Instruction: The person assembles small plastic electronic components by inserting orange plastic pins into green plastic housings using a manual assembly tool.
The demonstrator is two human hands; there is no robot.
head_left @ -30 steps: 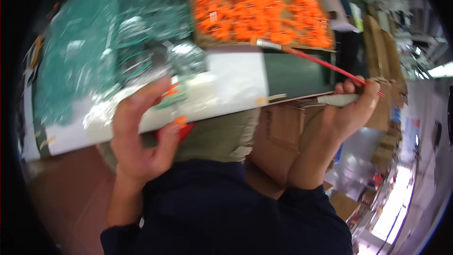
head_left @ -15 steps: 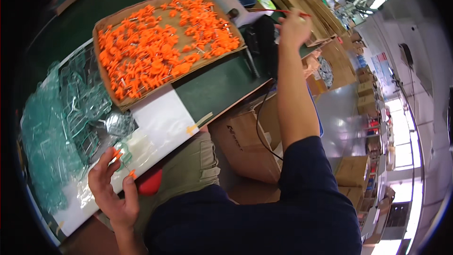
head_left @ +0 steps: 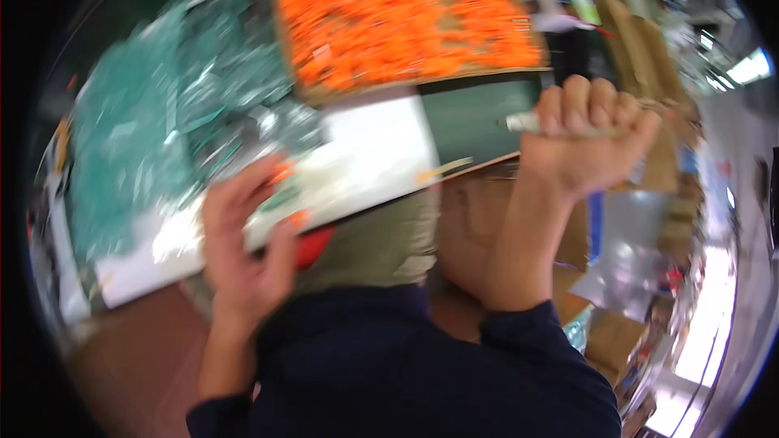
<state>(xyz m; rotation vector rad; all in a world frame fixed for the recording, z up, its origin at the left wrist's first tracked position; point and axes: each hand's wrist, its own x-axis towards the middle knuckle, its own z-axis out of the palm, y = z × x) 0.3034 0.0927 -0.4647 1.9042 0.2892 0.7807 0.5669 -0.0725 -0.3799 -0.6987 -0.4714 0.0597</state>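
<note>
My left hand [head_left: 247,239] is over the front edge of the white board [head_left: 381,134], with its thumb and fingers pinching a small orange-ended part [head_left: 299,218]. One orange end shows at the fingertips and another at the thumb; blur hides its middle. To the right, past the board, my right hand [head_left: 588,134] is raised and closed in a fist around a pale, stick-like tool [head_left: 523,122]. Only its whitish end juts out on the left side of the fist. Behind the board, a shallow cardboard tray [head_left: 422,79] holds many small orange parts [head_left: 389,16].
Clear greenish plastic bags [head_left: 130,146] cover the board's left part. A green tabletop [head_left: 475,109] shows between the tray and my right hand. Cardboard boxes [head_left: 475,223] stand below the table edge, and a black object [head_left: 568,57] lies beyond my right hand.
My right hand has come back from the far right toward me and is now a fist round the pale tool. My left hand still pinches the orange-ended part. The whole view has shifted.
</note>
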